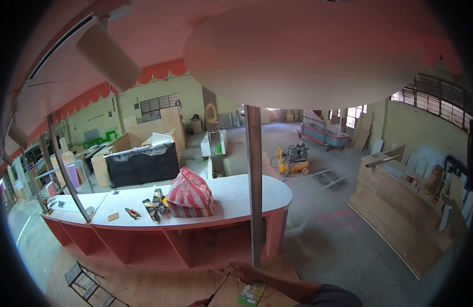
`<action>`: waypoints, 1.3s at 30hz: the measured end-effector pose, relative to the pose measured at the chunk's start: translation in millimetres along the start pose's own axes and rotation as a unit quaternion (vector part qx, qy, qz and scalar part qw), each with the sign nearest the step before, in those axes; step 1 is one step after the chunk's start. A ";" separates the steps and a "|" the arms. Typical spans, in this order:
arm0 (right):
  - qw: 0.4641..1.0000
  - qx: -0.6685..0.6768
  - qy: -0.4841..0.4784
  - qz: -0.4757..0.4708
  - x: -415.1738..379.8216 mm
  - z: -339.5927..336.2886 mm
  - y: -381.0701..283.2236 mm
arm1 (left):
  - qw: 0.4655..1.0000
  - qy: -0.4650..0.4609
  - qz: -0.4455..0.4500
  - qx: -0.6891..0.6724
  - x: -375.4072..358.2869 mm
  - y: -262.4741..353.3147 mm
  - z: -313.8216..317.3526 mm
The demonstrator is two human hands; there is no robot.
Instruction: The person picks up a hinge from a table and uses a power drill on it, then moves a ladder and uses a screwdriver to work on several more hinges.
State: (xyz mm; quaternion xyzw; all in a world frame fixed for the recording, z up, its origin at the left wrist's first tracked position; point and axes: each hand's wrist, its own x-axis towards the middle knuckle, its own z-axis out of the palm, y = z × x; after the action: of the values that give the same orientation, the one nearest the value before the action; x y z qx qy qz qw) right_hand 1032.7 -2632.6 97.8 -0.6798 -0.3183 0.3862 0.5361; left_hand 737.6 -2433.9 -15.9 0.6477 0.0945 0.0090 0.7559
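Observation:
At the bottom edge my left hand point(199, 303), mostly cut off, is closed on a long thin tool point(219, 287) that looks like a screwdriver. The tool points up and right toward my right hand point(241, 272). My right hand reaches in from the right, its fingers pinched around thin wires point(216, 269) in front of the red counter base. Below it, a green and white box point(251, 294) lies on the wooden floor, with loose wire over it. The exact grip of the right fingers is too small to make out.
A white counter top point(236, 192) holds a red-striped bag point(191, 194), pliers point(132, 213) and yellow-black packages point(153, 207). A metal post point(254, 179) rises close to my right hand. A step stool point(85, 281) stands left; a yellow compressor point(294, 161) stands beyond.

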 end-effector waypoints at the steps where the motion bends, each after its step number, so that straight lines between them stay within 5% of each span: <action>1: 0.999 -0.031 0.006 -0.044 1.9 0.9 -0.1 | 0.994 -0.062 0.081 0.033 2.8 -20.8 -13.8; 2: 0.999 -0.033 0.009 -0.042 5.8 -1.3 4.7 | 0.983 0.005 -0.130 -0.131 9.2 -14.8 -5.5; 4: 0.890 -0.209 0.103 -0.392 12.6 -7.1 6.0 | 0.986 0.024 -0.112 -0.119 12.6 7.0 10.8; 5: 0.889 -0.213 0.102 -0.393 10.4 -9.6 4.4 | 0.989 0.049 -0.096 -0.103 10.6 18.4 16.0; 7: 0.999 0.024 0.040 -0.024 -9.4 -12.6 -17.3 | 0.990 0.099 -0.065 -0.071 3.7 34.9 25.0; 11: 0.999 -0.005 0.033 -0.008 -27.0 -8.1 -3.3 | 0.977 0.206 0.038 0.030 -3.2 33.1 45.6; 21: 0.999 -0.019 0.016 -0.032 -25.3 21.3 6.8 | 0.969 0.240 0.000 0.063 -41.4 3.0 47.4; 23: 1.000 -0.014 0.001 -0.011 -23.1 29.0 -1.5 | 0.942 0.174 0.155 0.240 -55.9 18.6 46.3; 27: 1.000 -0.025 0.005 0.009 -12.7 45.8 -9.1 | 0.982 0.189 0.001 -0.024 -80.3 12.3 43.9; 31: 0.990 0.138 -0.034 -0.018 14.3 69.0 21.0 | 0.974 0.213 0.021 -0.074 -96.6 13.9 40.8; 34: 0.993 0.107 -0.049 -0.026 14.2 94.2 0.6 | 0.951 0.303 -0.017 -0.054 -112.8 75.2 29.4; 39: 0.993 0.077 -0.080 -0.048 35.2 118.6 -7.0 | 0.946 0.310 -0.032 -0.090 -129.8 69.8 3.4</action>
State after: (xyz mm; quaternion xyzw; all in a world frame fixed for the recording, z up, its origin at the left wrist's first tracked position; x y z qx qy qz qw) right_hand 947.4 -2543.9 83.0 -0.5877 -0.3615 0.4363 0.5775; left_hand 618.2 -2443.6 70.1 0.5388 0.3433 0.1939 0.7445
